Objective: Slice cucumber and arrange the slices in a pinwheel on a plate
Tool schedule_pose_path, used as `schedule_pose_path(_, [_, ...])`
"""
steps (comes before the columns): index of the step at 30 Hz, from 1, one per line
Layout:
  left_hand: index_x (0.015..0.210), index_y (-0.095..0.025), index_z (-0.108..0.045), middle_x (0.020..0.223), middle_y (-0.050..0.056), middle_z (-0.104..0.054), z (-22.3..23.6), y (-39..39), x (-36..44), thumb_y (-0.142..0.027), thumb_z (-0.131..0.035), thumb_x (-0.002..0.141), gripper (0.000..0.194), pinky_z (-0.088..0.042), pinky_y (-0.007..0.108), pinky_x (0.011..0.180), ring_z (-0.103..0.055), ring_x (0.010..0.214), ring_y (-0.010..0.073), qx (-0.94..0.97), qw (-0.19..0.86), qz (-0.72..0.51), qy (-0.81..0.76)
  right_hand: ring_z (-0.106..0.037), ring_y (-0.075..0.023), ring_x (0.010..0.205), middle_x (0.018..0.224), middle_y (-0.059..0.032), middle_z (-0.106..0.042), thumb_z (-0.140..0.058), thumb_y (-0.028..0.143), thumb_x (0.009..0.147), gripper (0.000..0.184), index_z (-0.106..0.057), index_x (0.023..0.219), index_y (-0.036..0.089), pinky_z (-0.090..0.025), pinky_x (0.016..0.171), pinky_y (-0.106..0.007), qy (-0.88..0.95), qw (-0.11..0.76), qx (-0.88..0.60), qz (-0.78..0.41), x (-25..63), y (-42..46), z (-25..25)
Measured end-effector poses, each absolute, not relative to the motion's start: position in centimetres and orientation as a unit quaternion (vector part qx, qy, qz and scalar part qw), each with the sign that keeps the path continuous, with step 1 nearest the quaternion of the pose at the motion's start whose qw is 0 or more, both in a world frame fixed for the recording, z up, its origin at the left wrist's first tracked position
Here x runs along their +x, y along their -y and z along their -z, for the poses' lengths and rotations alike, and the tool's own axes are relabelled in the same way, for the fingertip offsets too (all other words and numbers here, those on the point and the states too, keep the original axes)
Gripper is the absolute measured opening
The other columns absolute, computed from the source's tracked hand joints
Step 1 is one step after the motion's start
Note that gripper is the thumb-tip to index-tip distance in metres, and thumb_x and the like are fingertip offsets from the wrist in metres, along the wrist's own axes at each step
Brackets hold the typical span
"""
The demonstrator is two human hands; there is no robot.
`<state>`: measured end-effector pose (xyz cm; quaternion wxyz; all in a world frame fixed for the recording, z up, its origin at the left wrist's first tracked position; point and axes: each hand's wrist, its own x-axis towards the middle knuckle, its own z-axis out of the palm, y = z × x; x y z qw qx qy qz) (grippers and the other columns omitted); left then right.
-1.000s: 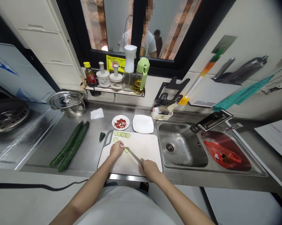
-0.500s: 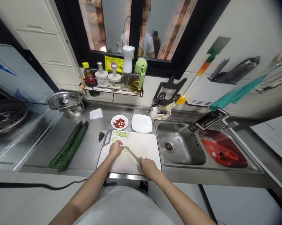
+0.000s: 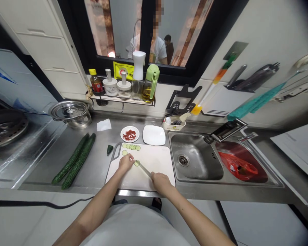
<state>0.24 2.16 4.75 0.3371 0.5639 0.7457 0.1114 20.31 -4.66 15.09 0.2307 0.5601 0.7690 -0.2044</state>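
Observation:
My right hand [image 3: 162,183] is closed round the handle of a knife [image 3: 145,170], whose blade points up and to the left over the white cutting board [image 3: 154,155]. At the blade's tip is a round cucumber slice [image 3: 136,163]. Just left of that slice, my left hand [image 3: 125,162] has its fingers drawn together; whether anything is between them is hidden. Several overlapping cucumber slices [image 3: 131,147] form a row along the board's upper left. One more slice [image 3: 124,152] lies below the row. A dark green cucumber end [image 3: 109,149] rests on the counter beside the board's handle.
Two whole cucumbers [image 3: 78,160] lie on the left of the steel counter. Behind the board stand a plate of small red pieces [image 3: 136,137] and a white square plate [image 3: 154,135]. A lidded pot [image 3: 78,119] is back left; a double sink [image 3: 197,171] is on the right.
The camera view has shifted very slightly. Both hands, the knife and the cucumber slices keep the same places on the board.

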Motion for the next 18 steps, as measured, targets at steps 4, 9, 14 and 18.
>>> schedule_pose_path(4, [0.086,-0.023,-0.062,0.078,-0.001,-0.066,-4.4,-2.2,0.1,-0.031,-0.063,0.076,0.013,-0.038,0.023,0.065,-0.061,0.077,0.0154,0.569,0.337,-0.109,-0.742,-0.065,-0.0235,0.092,0.095,-0.0144,-0.069,-0.038,0.007,0.083,0.031,-0.059,0.106,0.013,-0.046,0.072,-0.030,-0.779,0.228,0.553,0.188,20.5,4.5,-15.1])
schedule_pose_path(9, [0.087,-0.023,-0.062,0.077,-0.001,-0.066,-4.0,-2.2,0.2,-0.032,-0.064,0.076,0.015,-0.038,0.023,0.066,-0.062,0.078,0.0158,0.566,0.335,-0.103,-0.746,-0.065,-0.0239,0.093,0.096,-0.0147,-0.069,-0.039,0.007,0.083,0.032,-0.060,0.106,0.014,-0.046,0.073,-0.031,-0.789,0.232,0.540,0.178,20.8,4.2,-15.3])
schedule_pose_path(14, [0.088,-0.022,-0.062,0.078,-0.001,-0.066,-4.1,-2.2,0.3,-0.029,-0.064,0.076,0.014,-0.038,0.022,0.064,-0.061,0.076,0.0149,0.569,0.333,-0.105,-0.745,-0.065,-0.0242,0.093,0.096,-0.0152,-0.069,-0.039,0.006,0.083,0.033,-0.060,0.106,0.014,-0.046,0.074,-0.032,-0.794,0.229,0.537,0.171,21.2,3.8,-15.1])
schedule_pose_path(18, [0.087,-0.022,-0.061,0.078,0.000,-0.067,-4.1,-2.3,0.3,-0.029,-0.065,0.075,0.014,-0.037,0.022,0.063,-0.061,0.074,0.0146,0.570,0.332,-0.103,-0.745,-0.065,-0.0237,0.094,0.097,-0.0158,-0.069,-0.038,0.006,0.082,0.034,-0.060,0.108,0.014,-0.046,0.076,-0.033,-0.799,0.231,0.529,0.168,21.4,3.6,-14.9])
